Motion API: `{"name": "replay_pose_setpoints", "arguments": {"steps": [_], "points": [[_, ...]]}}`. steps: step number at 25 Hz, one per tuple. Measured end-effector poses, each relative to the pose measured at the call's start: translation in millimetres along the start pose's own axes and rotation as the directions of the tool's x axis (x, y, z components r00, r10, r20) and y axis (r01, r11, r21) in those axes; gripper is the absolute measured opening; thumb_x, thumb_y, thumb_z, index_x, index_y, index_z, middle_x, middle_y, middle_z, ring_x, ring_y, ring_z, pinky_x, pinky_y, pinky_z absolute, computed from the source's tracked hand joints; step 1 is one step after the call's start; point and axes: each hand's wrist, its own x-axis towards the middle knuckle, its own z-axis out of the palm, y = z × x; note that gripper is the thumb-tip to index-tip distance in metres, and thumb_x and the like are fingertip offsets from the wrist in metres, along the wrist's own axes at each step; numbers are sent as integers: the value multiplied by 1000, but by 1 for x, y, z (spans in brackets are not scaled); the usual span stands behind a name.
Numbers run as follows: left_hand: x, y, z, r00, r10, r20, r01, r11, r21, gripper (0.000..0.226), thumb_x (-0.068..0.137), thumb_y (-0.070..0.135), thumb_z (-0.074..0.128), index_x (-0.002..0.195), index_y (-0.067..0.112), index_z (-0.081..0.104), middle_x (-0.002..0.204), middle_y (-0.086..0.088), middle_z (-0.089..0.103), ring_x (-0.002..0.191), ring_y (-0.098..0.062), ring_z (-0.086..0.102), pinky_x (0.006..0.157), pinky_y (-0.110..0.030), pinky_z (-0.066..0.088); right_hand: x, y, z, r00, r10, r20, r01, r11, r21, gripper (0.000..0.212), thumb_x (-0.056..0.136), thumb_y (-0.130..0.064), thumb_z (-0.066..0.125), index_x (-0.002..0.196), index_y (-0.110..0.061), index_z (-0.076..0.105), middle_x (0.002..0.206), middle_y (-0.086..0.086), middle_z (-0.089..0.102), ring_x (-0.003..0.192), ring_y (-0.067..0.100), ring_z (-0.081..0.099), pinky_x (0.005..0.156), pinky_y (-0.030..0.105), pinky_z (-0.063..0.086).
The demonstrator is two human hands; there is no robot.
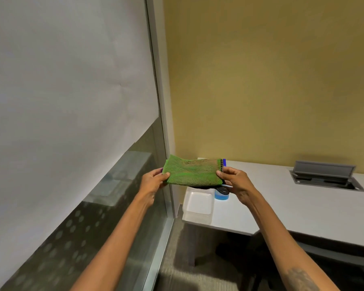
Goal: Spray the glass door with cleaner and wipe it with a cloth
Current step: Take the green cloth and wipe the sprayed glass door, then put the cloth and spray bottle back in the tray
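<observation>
Both hands (153,181) stretch fuzzy green cloth (193,172) flat.

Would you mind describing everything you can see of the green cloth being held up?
The green cloth looks like fuzzy microfibre, folded into a rough rectangle, with a dark stitched edge on its right side and a darker, browner patch near its top. It is held roughly flat in the air, stretched between the left hand, which pinches its left edge, and the right hand, which pinches its right edge. It hangs in front of the white table's corner, touching nothing else that shows.
</observation>
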Motion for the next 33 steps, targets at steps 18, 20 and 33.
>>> {"name": "replay_pose_setpoints", "arguments": {"steps": [18, 20, 33], "points": [[146, -125, 86, 968, -208, -139, 247, 878, 410, 40, 83, 1, 78, 122, 2, 72, 114, -16, 75, 108, -28, 71, 98, -32, 55, 180, 118, -26, 939, 260, -224, -317, 907, -277, 11, 84, 4, 76, 80, -3, 68, 88, 18, 69, 80, 28, 65, 84, 46, 63], [155, -135, 89, 965, -236, -118, 264, 851, 454, 39, 84, 3, 77, 123, 2, 72, 116, -15, 75, 109, -28, 71, 101, -35, 55, 187, 131, -26, 931, 263, -253, -340, 877, -340, 14, 83, 1, 76, 75, -5, 67, 84, 17, 68, 79, 27, 66, 86, 51, 63], [191, -179, 100, 960, -279, -8, 204, 683, 702, 40, 88, 10, 76, 126, 3, 69, 126, -14, 70, 119, -29, 65, 106, -38, 51, 226, 175, 8, 892, 289, -349, -452, 612, -649, 13, 85, -15, 72, 91, -4, 72, 97, 14, 72, 95, 33, 70, 80, 37, 55]]}}
